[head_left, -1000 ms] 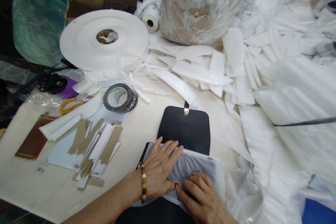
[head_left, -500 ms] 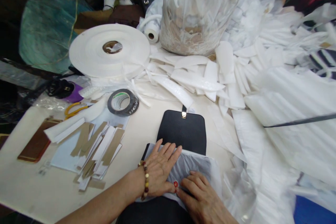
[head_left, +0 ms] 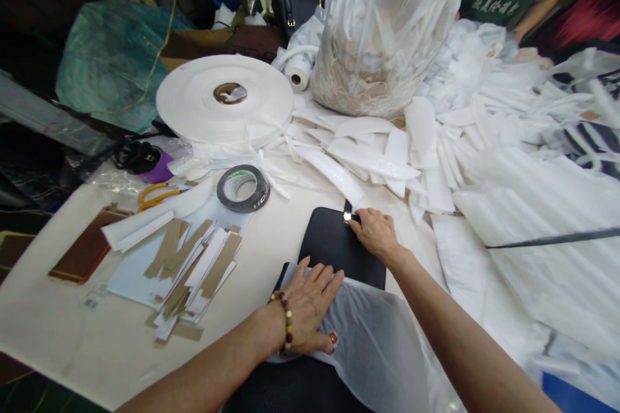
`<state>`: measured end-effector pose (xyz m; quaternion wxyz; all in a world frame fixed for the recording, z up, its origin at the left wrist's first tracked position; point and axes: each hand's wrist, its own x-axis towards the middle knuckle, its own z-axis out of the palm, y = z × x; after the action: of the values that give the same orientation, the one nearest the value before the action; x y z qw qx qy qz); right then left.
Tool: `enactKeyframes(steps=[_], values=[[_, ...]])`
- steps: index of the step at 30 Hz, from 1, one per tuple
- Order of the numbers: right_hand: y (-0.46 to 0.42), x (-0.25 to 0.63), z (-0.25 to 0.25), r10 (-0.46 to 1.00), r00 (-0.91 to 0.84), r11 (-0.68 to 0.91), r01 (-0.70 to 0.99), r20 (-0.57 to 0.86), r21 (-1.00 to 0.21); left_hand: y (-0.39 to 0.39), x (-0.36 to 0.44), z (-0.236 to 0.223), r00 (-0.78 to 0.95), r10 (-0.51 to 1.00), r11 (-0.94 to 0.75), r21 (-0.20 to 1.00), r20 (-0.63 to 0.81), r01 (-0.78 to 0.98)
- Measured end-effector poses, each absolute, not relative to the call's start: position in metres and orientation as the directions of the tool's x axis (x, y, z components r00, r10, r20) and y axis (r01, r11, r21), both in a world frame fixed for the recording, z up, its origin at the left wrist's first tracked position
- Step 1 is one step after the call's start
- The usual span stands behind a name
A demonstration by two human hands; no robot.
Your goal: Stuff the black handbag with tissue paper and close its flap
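A black bag (head_left: 281,393) lies on the table with its flap (head_left: 329,242) folded out away from me. A translucent white plastic sheet (head_left: 382,329) covers part of the bag's body. My left hand (head_left: 307,310), with a beaded bracelet at the wrist, rests flat on the sheet with fingers spread. A small red mark (head_left: 333,337) shows by its thumb. Out at the flap's far edge, my right hand (head_left: 376,230) pinches the short strap by the gold clasp (head_left: 347,217). Its curled fingers partly hide the strap.
Left of the bag are cardboard strips (head_left: 194,277), a tape roll (head_left: 243,188), yellow-handled scissors (head_left: 157,195) and a brown phone-like case (head_left: 90,245). Behind stand a big white roll (head_left: 188,93) and a filled plastic bag (head_left: 358,64). White foam pieces (head_left: 372,151) spread rightward. A co-worker's arm (head_left: 542,6) shows top right.
My right hand has left the plastic sheet and reached forward to the clasp end of the flap. The left hand stays on the sheet. The view has shifted slightly.
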<state>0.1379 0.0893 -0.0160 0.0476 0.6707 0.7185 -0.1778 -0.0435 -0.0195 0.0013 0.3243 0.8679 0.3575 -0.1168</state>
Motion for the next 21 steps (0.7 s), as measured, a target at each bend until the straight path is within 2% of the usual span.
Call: enactKeyframes(steps=[6,11,16,21], values=[[0.106,0.133,-0.014,0.907,-0.024,-0.004,0.998,-0.421,-0.066,-0.018,-0.045,0.002,0.739,0.542,-0.533,0.516,-0.401,0.671],[0.118,0.128,-0.013,0.863,0.005,-0.039,0.998,-0.505,-0.057,-0.015,-0.045,0.012,0.729,0.518,-0.518,0.515,-0.447,0.683],[0.129,0.131,0.003,0.821,-0.069,-0.016,0.989,-0.567,-0.145,-0.017,-0.046,0.014,0.726,0.527,-0.517,0.510,-0.443,0.687],[0.131,0.120,0.050,0.743,-0.222,0.056,0.961,-0.631,-0.272,-0.020,-0.047,0.008,0.723,0.551,-0.541,0.482,-0.416,0.689]])
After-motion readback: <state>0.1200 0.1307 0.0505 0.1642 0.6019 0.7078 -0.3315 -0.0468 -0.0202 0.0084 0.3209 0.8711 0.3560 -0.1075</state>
